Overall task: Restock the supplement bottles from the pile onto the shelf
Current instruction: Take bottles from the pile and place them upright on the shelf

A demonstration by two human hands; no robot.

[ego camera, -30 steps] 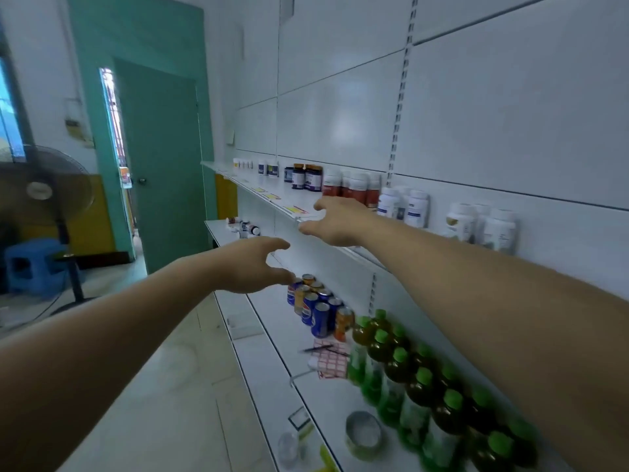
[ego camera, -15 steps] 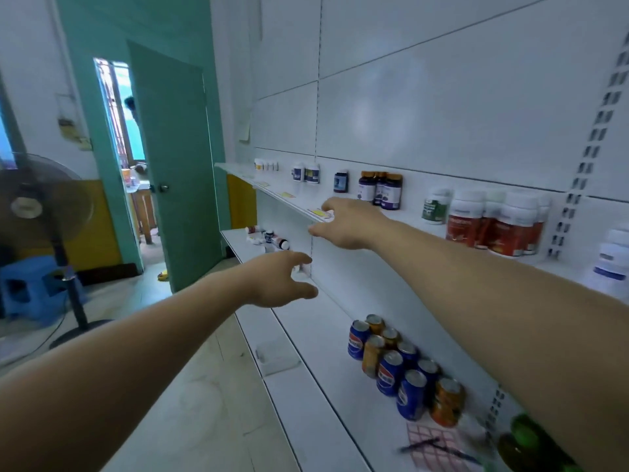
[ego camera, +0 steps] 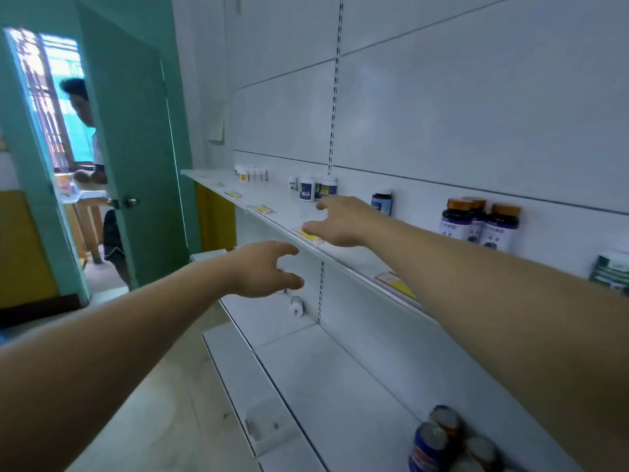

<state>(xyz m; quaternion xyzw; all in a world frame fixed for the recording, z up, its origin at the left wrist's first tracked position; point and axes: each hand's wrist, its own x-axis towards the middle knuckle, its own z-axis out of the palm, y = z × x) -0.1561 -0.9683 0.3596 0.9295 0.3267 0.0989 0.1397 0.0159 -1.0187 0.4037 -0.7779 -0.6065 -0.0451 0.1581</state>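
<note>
My right hand (ego camera: 338,221) reaches out over the front edge of the white upper shelf (ego camera: 282,209), fingers spread and empty. My left hand (ego camera: 265,269) hovers lower, in front of the shelf below, fingers loosely spread and empty. Just beyond it a small pile of white bottles (ego camera: 295,305) lies on the lower shelf, mostly hidden by the hand. On the upper shelf stand purple-labelled bottles with gold caps (ego camera: 480,223), a dark bottle (ego camera: 382,202), blue-labelled white bottles (ego camera: 315,189) and small white bottles (ego camera: 251,172).
Drink cans (ego camera: 442,441) stand on the bottom shelf (ego camera: 340,386) at lower right. A green-labelled box (ego camera: 611,272) sits at the right edge. A teal door (ego camera: 132,158) is ajar on the left, with a person (ego camera: 88,137) behind it. Tiled floor runs alongside the shelving.
The view has moved left along the shelving toward the door. Both hands stay outstretched and empty; the left hand now covers the pile on the lower shelf. A person has appeared behind the door.
</note>
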